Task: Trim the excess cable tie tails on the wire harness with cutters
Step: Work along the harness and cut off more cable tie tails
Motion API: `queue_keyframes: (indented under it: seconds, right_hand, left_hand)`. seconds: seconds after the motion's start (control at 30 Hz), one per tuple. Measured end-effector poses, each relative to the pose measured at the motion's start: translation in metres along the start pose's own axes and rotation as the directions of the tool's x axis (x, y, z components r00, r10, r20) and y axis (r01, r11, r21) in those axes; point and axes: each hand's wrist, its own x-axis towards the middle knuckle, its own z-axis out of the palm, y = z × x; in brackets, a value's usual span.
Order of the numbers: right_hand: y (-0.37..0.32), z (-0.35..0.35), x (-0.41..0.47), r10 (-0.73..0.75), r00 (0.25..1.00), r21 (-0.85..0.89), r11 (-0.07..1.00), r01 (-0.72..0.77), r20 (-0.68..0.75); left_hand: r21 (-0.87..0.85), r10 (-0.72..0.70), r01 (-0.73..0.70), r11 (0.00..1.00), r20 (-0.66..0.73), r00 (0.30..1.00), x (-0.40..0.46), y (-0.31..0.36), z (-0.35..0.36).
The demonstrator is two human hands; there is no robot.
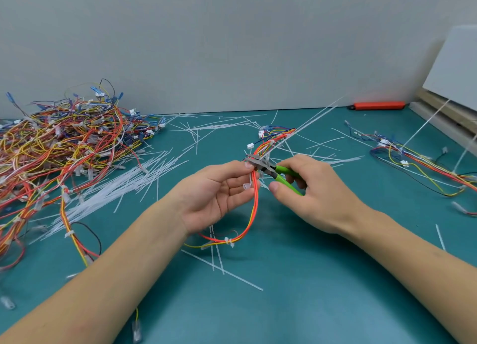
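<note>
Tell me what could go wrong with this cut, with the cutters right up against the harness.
1. The cutters in the right hand have their head pressed against the red and orange wires of the harness; closing now could nick insulation rather than just the tie tail.
2. The left hand pinches the wires with a fingertip right beside the blades, so a slip could catch it.
3. A long tail sticks up from the harness and may fly off when cut.
</note>
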Motion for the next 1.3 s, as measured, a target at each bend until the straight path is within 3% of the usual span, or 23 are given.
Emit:
queue_keyframes:
  seconds: [0.5, 1.0, 1.3]
  right_hand:
    - [0.000, 0.002, -0.002, -0.014, 0.999, 0.009, 1.000, 0.014, 0.053]
    - [0.007, 0.005, 0.000, -0.043, 0.996, -0.021, 0.999, 0.041, -0.082]
    - [0.006, 0.007, 0.000, -0.023, 0.996, -0.081, 0.997, 0.016, -0.087]
  left_hand:
    - [-0.023, 0.026, -0.025, 0.999, 0.024, 0.999, 0.001, 0.005, -0.003]
    - [0.010, 0.036, -0.036, 0.999, 0.034, 0.999, 0.003, 0.001, -0.005]
    - [0.017, 0.037, -0.038, 0.999, 0.040, 0.999, 0.005, -0.003, -0.006]
